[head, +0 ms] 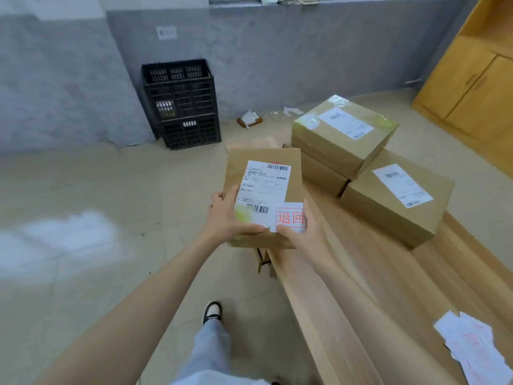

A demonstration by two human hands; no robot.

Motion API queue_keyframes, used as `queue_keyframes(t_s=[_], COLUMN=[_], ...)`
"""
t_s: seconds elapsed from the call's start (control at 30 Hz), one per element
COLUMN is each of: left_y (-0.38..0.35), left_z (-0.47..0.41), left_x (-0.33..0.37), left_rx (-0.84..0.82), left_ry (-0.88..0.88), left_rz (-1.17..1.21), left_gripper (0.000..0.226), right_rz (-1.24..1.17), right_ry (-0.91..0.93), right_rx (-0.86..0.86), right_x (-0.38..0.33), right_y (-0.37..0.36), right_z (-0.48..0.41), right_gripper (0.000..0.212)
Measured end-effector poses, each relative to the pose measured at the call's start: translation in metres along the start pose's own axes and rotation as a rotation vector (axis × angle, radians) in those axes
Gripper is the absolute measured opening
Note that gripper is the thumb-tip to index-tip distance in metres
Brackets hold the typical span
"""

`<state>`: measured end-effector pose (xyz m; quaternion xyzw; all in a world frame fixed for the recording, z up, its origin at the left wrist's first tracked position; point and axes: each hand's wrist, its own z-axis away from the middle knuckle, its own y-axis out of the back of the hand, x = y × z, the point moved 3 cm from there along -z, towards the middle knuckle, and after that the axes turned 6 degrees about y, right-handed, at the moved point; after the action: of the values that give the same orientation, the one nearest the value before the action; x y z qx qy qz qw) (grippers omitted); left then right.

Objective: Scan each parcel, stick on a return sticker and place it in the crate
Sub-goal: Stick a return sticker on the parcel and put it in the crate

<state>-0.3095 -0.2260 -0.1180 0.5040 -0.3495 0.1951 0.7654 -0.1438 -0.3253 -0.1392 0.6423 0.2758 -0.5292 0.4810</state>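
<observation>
I hold a brown cardboard parcel (265, 168) out in front of me, off the left edge of the wooden table (388, 273). It carries a white shipping label and a red-printed return sticker (290, 216) at its near right corner. My left hand (230, 215) grips the parcel's near left side, thumb on top. My right hand (302, 234) grips the near right corner, thumb on the sticker. The black plastic crate (181, 104) stands on the floor against the grey wall, well beyond the parcel.
Three more labelled parcels sit on the table: two stacked (342, 132) and one nearer (394, 198). A pile of return stickers (472, 348) lies at the table's near right. Wooden cabinets (472, 79) stand at the far right. Scraps of paper (249, 119) lie on the floor.
</observation>
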Motion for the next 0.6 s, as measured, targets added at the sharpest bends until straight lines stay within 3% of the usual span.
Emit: queue_keyframes(t_s=[0.5, 0.6], left_y=[0.195, 0.229], left_z=[-0.199, -0.238], left_x=[-0.092, -0.109], left_rx=[0.128, 0.139], left_ry=[0.061, 0.077], left_rz=[0.062, 0.068], left_gripper=[0.116, 0.117], right_rz=[-0.022, -0.029], right_ry=[0.060, 0.069], right_rx=[-0.137, -0.186], right_x=[-0.100, -0.110], right_y=[-0.201, -0.236], right_z=[-0.217, -0.254], right_gripper=[0.040, 0.046])
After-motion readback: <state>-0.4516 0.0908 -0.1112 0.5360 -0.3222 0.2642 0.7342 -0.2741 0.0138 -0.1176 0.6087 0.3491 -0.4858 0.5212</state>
